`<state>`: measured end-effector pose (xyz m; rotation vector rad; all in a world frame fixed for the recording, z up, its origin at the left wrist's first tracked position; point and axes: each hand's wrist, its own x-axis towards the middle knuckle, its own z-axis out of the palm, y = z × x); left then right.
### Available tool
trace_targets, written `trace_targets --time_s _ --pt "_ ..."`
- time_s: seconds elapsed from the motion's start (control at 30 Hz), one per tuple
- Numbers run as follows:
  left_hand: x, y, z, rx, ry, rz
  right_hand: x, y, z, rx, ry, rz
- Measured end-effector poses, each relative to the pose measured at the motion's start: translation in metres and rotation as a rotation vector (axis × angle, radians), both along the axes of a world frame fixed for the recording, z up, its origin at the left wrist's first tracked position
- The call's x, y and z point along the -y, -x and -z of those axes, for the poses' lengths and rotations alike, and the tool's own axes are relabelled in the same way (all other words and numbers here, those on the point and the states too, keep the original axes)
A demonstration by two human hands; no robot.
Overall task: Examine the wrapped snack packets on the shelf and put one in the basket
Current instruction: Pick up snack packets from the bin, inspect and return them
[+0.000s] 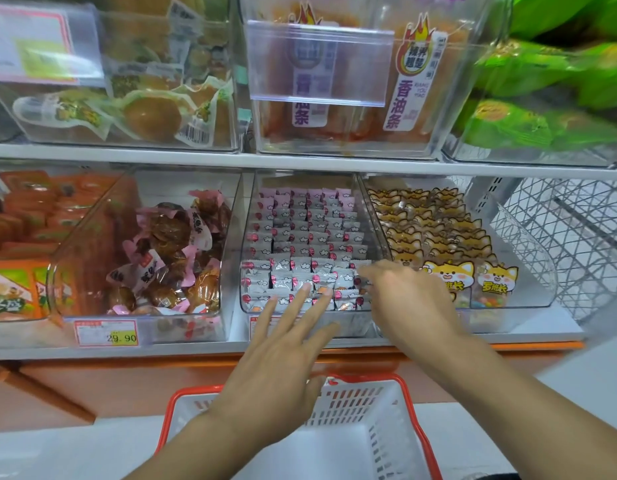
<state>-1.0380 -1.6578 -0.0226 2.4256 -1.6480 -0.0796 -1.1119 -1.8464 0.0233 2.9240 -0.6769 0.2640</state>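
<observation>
Both hands reached toward the lower shelf. The left hand was flat, palm down, fingers straight and spread, holding nothing, its fingertips in front of the middle clear bin. The right hand stretched over that bin's right front corner, fingers extended toward the wrapped snack packets; its fingertips were blurred, and whether they pinched a packet could not be told. The packets, silver and pink, stood in tidy rows filling the bin. Below the hands sat the white basket with an orange rim, nothing visible inside it.

Neighbouring bins held brown snacks in pink wrappers on the left and fox-printed packets on the right. A price tag read 29.90. The upper shelf's goods were blurred, and the green bags at top right were cut off.
</observation>
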Motion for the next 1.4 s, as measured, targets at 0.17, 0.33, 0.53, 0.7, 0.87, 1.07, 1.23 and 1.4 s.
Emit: trace_targets --time_s 0.17,0.33,0.53,0.7,0.87,1.07,1.23,1.4 --pt "-0.006 -0.005 -0.004 -0.011 0.017 -0.010 0.000 -0.004 0.001 -0.058 0.025 0.043" --pt "-0.011 -0.006 -0.001 -0.044 0.089 0.011 0.003 0.000 -0.011 0.204 -0.058 0.023" --pt "-0.018 -0.009 -0.006 -0.163 0.281 -0.134 0.004 0.014 -0.026 0.783 -0.149 -0.086" --pt "-0.022 -0.009 -0.028 -0.792 0.614 -0.420 -0.023 0.015 -0.018 0.914 -1.204 -0.014" --pt "-0.029 -0.013 -0.028 -1.287 0.813 -0.578 -0.040 0.010 0.000 0.831 -1.826 0.227" --pt "-0.041 -0.027 -0.018 -1.545 0.955 -0.643 -0.037 0.006 0.007 0.800 -1.954 0.281" --pt "-0.045 -0.034 -0.011 -1.498 0.979 -0.674 -0.040 0.010 0.002 0.584 -1.488 0.028" --pt "-0.046 -0.036 -0.012 -1.518 0.977 -0.679 -0.047 0.016 -0.003 0.357 -1.266 -0.235"
